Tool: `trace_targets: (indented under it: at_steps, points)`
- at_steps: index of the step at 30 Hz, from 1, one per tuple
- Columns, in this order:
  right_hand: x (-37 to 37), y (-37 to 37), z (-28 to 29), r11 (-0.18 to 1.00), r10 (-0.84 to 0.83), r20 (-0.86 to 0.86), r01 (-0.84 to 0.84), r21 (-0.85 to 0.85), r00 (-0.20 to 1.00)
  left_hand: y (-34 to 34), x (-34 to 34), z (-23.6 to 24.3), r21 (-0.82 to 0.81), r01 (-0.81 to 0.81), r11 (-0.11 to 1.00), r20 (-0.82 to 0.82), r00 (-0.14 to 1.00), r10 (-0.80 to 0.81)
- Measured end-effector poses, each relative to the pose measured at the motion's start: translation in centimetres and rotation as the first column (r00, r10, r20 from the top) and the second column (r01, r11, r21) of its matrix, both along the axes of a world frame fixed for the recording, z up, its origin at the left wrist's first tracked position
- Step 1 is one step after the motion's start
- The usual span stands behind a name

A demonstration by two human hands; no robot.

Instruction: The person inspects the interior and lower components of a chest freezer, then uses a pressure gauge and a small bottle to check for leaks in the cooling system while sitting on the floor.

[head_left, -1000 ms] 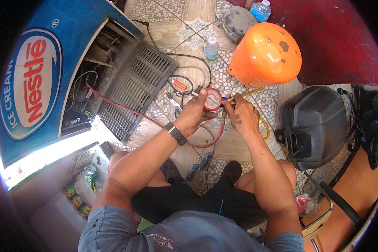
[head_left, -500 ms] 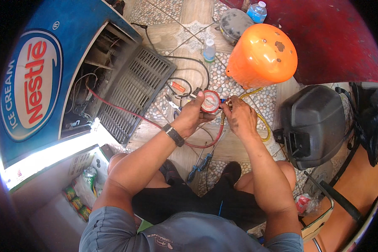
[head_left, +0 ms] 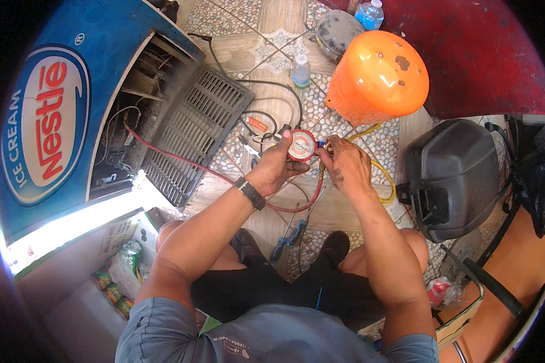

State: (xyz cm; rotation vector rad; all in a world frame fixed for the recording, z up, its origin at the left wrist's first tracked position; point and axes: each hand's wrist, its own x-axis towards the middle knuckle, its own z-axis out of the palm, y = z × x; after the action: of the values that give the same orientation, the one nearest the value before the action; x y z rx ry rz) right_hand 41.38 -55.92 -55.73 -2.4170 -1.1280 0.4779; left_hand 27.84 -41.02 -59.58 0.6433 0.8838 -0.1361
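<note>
A round red-rimmed pressure gauge (head_left: 302, 146) is held up between my hands over the floor. My left hand (head_left: 275, 164) grips it from the left, thumb along its edge. On its right side, my right hand (head_left: 348, 163) has its fingers closed at the blue fitting (head_left: 321, 144), beside the yellow hose (head_left: 382, 172). A red hose (head_left: 191, 162) runs from the gauge, loops below it and leads left into the opened blue freezer cabinet (head_left: 112, 85). Pliers (head_left: 249, 149) and an orange-handled tool (head_left: 257, 124) lie just left of the gauge. Blue-handled screwdrivers (head_left: 289, 241) rest between my feet.
An orange tank (head_left: 381, 75) stands at the far right, with a dusty round compressor (head_left: 339, 35) and plastic bottles (head_left: 301, 71) near it. A slotted grey grille (head_left: 200, 127) leans by the cabinet. To the right sits a black plastic case (head_left: 451, 180).
Both hands stay at the gauge, which has shifted very slightly left. The right hand's fingers have moved a little at the fitting.
</note>
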Motion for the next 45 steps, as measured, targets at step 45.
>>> trace_targets:
  at_steps: [45]
  points:
    - [0.6,1.2,0.6,0.993,0.053,-0.033,-0.056,-0.100,0.998,1.1,0.9,-0.4,-0.043,0.030,0.999,-0.066,0.997,-0.033]
